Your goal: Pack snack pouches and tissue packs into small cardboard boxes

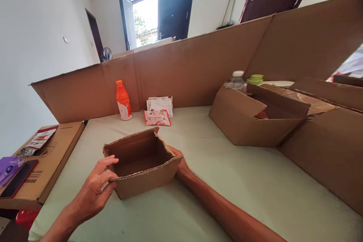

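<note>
In the head view an open-topped cardboard box (147, 181) stands on the pale green cloth, with nothing visible inside. My left hand (98, 183) grips its near left corner, thumb outside and fingertips over the rim. At the box's right end is my right hand (179, 159), its fingers mostly hidden behind that wall, where it appears to hold the side. Beyond the box, an orange bottle (123, 102) stands upright. To the right of the bottle lie a pink-and-white packet (157, 118) and white packets (160, 104) behind it.
A larger cardboard box (255, 130) holding several things, with a clear white-capped bottle (237, 79) by it, stands right. Cardboard panels (193, 68) wall the table's back. At left, a flat carton (61, 151) carries a phone (18, 179), a purple pack (10, 168) and a pouch (39, 138).
</note>
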Motion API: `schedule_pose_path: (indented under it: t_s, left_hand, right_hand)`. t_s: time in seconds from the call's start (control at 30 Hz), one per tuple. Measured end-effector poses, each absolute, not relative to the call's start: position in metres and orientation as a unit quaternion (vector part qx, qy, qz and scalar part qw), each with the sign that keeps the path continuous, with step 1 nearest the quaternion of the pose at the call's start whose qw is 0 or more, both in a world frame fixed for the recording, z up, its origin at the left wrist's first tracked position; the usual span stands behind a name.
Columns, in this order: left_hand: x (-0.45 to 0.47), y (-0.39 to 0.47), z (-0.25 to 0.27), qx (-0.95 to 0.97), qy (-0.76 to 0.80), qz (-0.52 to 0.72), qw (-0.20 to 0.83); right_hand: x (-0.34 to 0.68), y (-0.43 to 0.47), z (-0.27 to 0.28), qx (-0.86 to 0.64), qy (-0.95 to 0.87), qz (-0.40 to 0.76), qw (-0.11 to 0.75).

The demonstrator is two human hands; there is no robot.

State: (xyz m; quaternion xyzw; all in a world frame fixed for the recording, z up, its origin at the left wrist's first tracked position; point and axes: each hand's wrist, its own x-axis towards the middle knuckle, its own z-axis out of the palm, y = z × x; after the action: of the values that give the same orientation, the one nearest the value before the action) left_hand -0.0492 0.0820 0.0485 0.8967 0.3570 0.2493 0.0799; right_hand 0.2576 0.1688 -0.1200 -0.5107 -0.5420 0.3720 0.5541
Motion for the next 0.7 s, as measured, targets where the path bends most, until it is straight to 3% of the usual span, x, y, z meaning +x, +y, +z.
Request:
schedule_pose_path:
  t_s: [0.13, 0.33, 0.53, 0.7]
  left_hand:
    - [-0.035, 0.085, 0.042, 0.884, 0.374, 0.271, 0.065]
    - [-0.022, 0.089, 0.002, 0.800, 0.436, 0.411, 0.034]
    - [-0.015, 0.087, -0.050, 0.735, 0.462, 0.494, 0.040]
    - [-0.043, 0.089, -0.074, 0.751, 0.511, 0.415, 0.054]
  right_hand:
    - [0.275, 0.158, -0.102, -0.493, -0.526, 0.425, 0.548]
    - [0.303, 0.155, -0.095, -0.495, -0.566, 0.468, 0.465]
    - [0.345, 0.201, -0.108, -0.578, -0.569, 0.371, 0.452]
    - [0.386, 0.294, -0.112, -0.677, -0.520, 0.263, 0.449]
